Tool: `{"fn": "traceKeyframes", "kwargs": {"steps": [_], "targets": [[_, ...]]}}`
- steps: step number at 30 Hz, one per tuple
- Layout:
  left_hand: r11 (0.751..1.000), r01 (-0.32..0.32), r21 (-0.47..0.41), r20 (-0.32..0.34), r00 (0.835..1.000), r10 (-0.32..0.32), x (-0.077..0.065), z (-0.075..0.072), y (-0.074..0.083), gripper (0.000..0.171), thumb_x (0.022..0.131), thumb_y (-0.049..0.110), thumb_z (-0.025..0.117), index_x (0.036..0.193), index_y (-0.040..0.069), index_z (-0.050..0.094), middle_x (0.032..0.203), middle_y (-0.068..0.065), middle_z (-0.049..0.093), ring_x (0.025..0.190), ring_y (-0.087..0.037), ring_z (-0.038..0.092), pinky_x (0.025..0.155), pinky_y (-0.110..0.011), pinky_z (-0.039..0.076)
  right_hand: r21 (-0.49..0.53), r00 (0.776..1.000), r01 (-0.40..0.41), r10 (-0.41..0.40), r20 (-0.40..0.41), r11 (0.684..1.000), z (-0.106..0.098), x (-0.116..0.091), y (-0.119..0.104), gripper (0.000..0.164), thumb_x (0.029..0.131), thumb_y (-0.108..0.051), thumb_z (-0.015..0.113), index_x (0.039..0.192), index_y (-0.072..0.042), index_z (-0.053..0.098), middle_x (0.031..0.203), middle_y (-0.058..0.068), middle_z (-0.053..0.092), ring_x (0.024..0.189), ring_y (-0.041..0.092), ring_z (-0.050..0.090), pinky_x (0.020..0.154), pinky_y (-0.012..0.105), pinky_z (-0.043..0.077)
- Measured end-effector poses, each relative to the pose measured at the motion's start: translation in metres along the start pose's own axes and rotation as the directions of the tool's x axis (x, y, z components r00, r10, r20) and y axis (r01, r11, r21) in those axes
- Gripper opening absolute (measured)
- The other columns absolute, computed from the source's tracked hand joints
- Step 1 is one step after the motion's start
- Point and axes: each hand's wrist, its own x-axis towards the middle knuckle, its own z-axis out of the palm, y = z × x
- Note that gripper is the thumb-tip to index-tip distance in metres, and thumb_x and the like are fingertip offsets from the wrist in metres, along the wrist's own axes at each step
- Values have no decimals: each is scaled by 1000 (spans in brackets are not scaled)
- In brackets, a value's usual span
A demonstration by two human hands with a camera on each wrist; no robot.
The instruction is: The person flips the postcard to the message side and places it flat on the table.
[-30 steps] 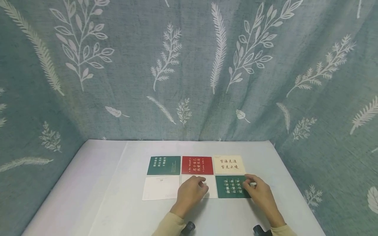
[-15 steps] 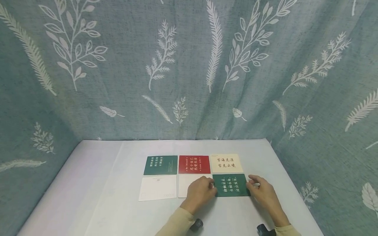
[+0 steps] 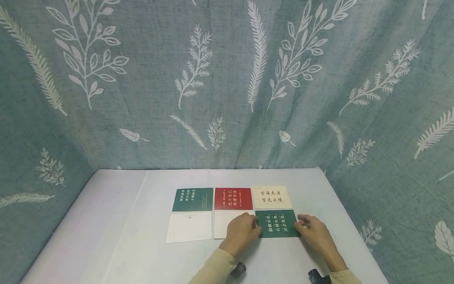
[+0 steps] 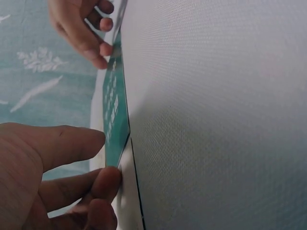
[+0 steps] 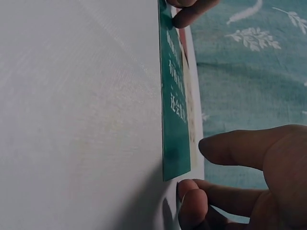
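Several postcards lie flat in two rows of three on the white table. My left hand (image 3: 242, 233) is at the left edge of the front-right green postcard (image 3: 276, 223), covering part of the blank white postcard (image 3: 223, 223) beneath it. In the left wrist view, the thumb stands apart from the fingers (image 4: 109, 183), which touch or nearly touch the card's edge. Close by the green postcard's right edge is my right hand (image 3: 315, 233). Its thumb and fingers are spread apart in the right wrist view, with nothing between them.
Another white postcard (image 3: 189, 227) lies front left. Behind are a green postcard (image 3: 193, 199), a red one (image 3: 233, 198) and a cream one (image 3: 272, 197). A patterned teal curtain (image 3: 152, 79) encloses the table (image 3: 124, 221) at the back and sides.
My left hand has moved right, from over the middle white postcard to the front-right green postcard's left edge. My right hand has slid off that card's right end. The head view has shifted slightly.
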Motion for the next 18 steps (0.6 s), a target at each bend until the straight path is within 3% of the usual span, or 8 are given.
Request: {"fn": "traceKeyframes", "kwargs": {"steps": [11, 18], "targets": [[1000, 16, -6, 9, 1000, -16, 2, 2, 1, 29, 83, 20, 77, 107, 5, 77, 69, 9, 52, 60, -5, 45, 55, -23, 40, -35, 1000, 15, -14, 16, 999, 0, 3, -2, 50, 93, -30, 65, 128, 6, 63, 105, 13, 66, 95, 29, 64, 85, 54, 52], [1000, 24, -2, 22, 999, -24, 2, 3, 0, 30, 84, 22, 77, 108, 5, 77, 69, 9, 52, 61, -7, 45, 56, -24, 40, 42, 999, 19, -18, -26, 999, -2, 5, 2, 40, 96, -28, 65, 124, 0, 65, 105, 13, 71, 92, 27, 67, 81, 50, 54]]}}
